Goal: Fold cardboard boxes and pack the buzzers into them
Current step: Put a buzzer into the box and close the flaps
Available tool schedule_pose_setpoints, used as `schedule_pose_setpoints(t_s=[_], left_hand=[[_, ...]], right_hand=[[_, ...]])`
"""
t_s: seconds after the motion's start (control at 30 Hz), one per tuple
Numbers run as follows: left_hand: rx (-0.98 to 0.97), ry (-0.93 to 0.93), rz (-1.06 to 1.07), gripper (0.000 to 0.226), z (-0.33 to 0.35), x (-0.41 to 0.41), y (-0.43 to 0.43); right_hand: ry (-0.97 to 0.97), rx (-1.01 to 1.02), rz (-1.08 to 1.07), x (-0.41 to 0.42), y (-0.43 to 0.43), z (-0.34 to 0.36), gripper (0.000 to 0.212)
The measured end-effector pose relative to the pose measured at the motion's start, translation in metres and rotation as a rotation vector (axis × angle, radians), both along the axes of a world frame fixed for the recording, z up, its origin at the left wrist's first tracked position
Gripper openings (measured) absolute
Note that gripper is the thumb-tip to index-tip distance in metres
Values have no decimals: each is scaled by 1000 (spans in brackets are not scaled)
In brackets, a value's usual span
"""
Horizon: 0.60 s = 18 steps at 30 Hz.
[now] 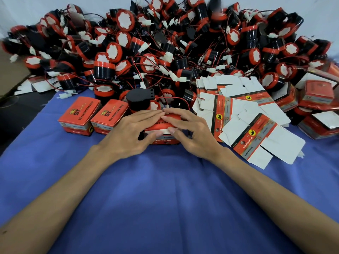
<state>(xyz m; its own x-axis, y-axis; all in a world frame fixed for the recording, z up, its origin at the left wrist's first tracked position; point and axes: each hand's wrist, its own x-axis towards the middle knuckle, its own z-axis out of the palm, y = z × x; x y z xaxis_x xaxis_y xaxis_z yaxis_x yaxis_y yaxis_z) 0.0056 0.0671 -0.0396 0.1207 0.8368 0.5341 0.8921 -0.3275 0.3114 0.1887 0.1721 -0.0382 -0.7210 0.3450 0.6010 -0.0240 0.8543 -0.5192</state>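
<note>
**Desk:** What is happening at the centre of the frame?

**Photographer:** A person is pressing both hands onto a red cardboard box that is sitting on the blue cloth. The left hand is lying across the box's top with its fingers nearly straight. The right hand is doing the same from the other side, with its fingers spread. Both thumbs are bearing down on a white flap at the box's near edge, and neither hand is curling round anything.

**Desk:** And the buzzers?

**Photographer:** A heap of red-and-black buzzers, trailing red wires and white plugs, is filling the upper half of the frame. One black buzzer is standing just behind the hands. Whether one is sitting inside the pressed box, I cannot tell.

**Desk:** Other boxes?

**Photographer:** Two closed boxes are standing side by side just left of the left hand. Flat unfolded cartons are lying fanned out at centre right, and more folded boxes are sitting at the right edge.
</note>
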Motion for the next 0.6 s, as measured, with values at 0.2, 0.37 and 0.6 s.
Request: schedule_pose_setpoints(t_s=[0.2,0.37,0.6], left_hand=[[20,79,-4,67,-1,-5,1],[41,40,-42,57,-4,-6,3],[59,55,-66,46,-6,-4,6]], right_hand=[[-72,14,8,4,0,-2,54],[-145,-105,3,3,1,1,70],[-361,-134,17,4,0,1,62]])
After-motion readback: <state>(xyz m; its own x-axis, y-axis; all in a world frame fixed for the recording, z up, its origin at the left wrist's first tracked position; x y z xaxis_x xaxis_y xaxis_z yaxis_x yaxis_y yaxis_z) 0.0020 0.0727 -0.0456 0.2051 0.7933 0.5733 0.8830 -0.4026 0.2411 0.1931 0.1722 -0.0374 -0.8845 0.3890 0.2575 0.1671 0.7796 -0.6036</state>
